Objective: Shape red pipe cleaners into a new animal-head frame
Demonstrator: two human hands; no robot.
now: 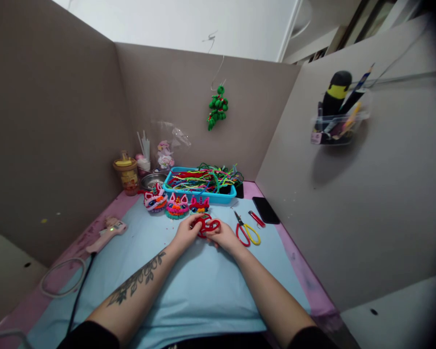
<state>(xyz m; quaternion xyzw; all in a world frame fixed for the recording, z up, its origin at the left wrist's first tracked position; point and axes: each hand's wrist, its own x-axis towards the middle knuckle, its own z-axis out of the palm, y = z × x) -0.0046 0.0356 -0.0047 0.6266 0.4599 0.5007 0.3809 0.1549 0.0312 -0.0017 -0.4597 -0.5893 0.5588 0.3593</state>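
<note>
Above the light blue cloth, both hands hold a piece of looped red pipe cleaner. My left hand closes on its left side, thumb and fingers pressed together. Its right loops lie at the fingers of my right hand, which are closed too; the hands partly hide the piece. Just beyond stand several fuzzy animal faces made of pipe cleaner: a pink one, a red one and a multicoloured one. To the right of my right hand lie scissors with one red and one yellow handle.
A blue tray heaped with coloured pipe cleaners stands at the back. A red cutter and a black phone lie right. On the left are a pink glue gun, its cord, a metal bowl and a lidded cup. Grey panels surround the table.
</note>
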